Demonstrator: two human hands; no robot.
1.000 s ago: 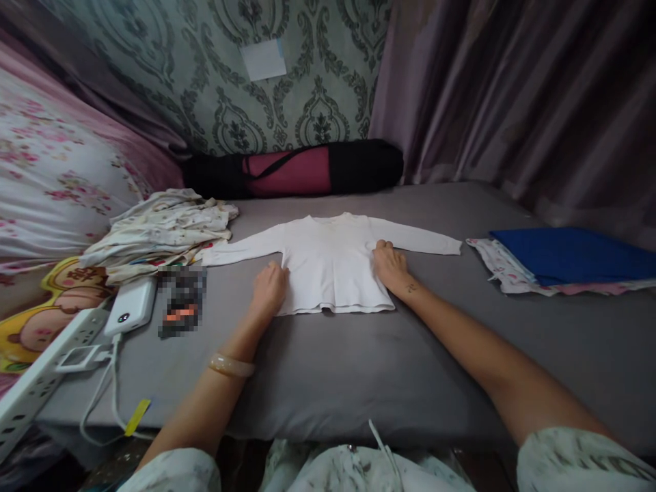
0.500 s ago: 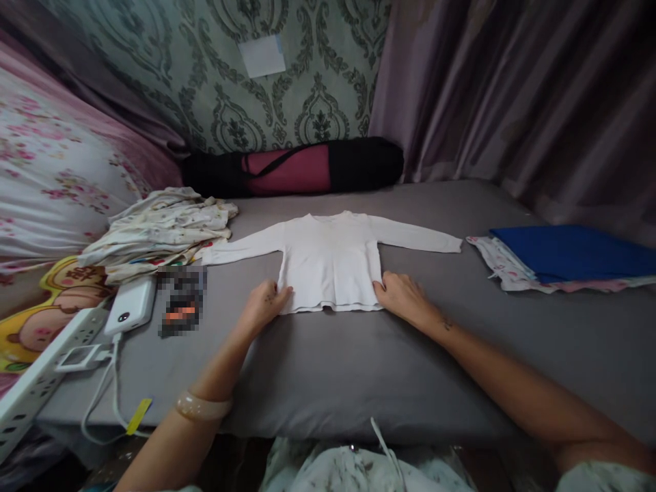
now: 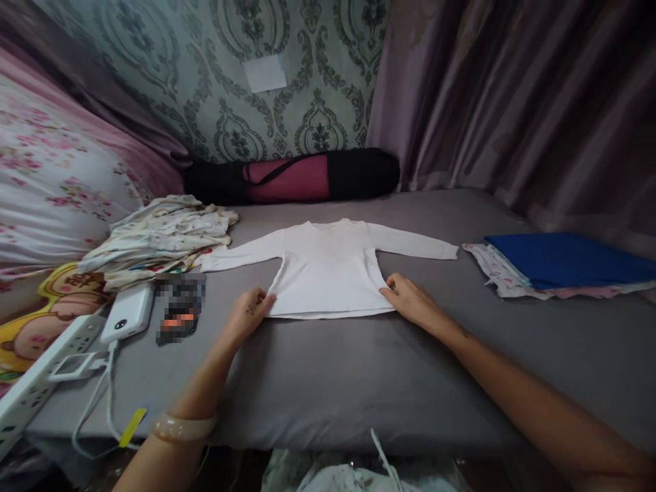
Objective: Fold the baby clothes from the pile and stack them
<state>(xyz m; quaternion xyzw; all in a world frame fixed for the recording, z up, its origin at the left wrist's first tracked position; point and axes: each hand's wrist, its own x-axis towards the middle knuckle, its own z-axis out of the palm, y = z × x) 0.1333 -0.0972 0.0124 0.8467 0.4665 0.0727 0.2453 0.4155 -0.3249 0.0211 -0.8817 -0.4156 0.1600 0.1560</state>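
A small white long-sleeved shirt (image 3: 328, 273) lies spread on a grey sheet (image 3: 328, 383), its neckline away from me and both sleeves stretched out sideways. My left hand (image 3: 249, 311) pinches the left bottom corner of the hem. At the opposite corner, my right hand (image 3: 407, 297) grips the hem between thumb and fingers. Between the two hands the hem is pulled taut and nearly straight. A pale bangle (image 3: 184, 428) circles my left wrist.
Folded clothes topped by a blue cloth (image 3: 564, 260) lie at the right. At the left are crumpled garments (image 3: 164, 232), a white power bank (image 3: 128, 311), a blurred-out object (image 3: 179, 307) and a power strip (image 3: 46, 362) with cables. A black and maroon bag (image 3: 292, 178) lies along the wall.
My hands have moved apart, the left one leftward and the right one slightly rightward. The shirt's hem has widened, and its middle wrinkle has flattened out.
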